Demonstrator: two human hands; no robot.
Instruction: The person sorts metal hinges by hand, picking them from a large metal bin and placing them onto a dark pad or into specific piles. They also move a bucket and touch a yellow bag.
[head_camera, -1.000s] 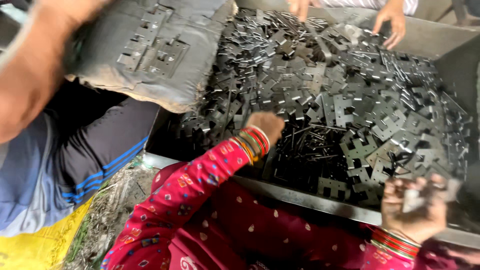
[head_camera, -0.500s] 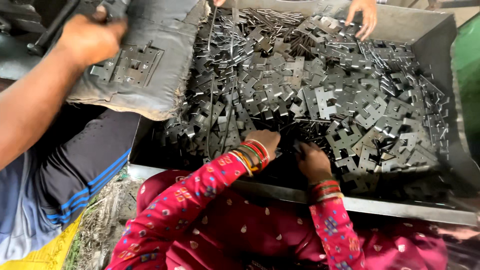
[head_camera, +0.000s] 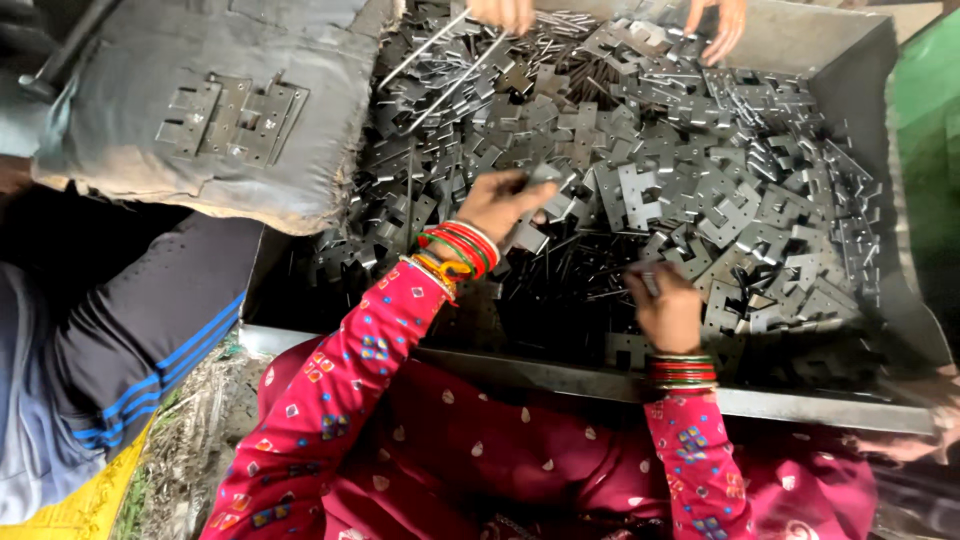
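Since a moment ago our right hand (head_camera: 668, 312) has slid toward the near edge of the metal tray (head_camera: 800, 405), fingers curled on a stamped plate (head_camera: 640, 278), while our left hand (head_camera: 505, 205) still pinches another plate (head_camera: 547, 176) mid-heap, so sorting continues

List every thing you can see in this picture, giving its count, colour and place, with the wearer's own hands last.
Stamped flat metal plates: too many to count, grey, heaped in the tray.
Thin metal rods: several, grey, upper pile.
Large sheet-metal tray: one, grey, centre.
Padded grey cushion: one, upper left, bearing a few plates.
Co-workers' hands: two, top edge.
Left hand: one, red bangles, on the pile.
Right hand: one, gripping a plate.
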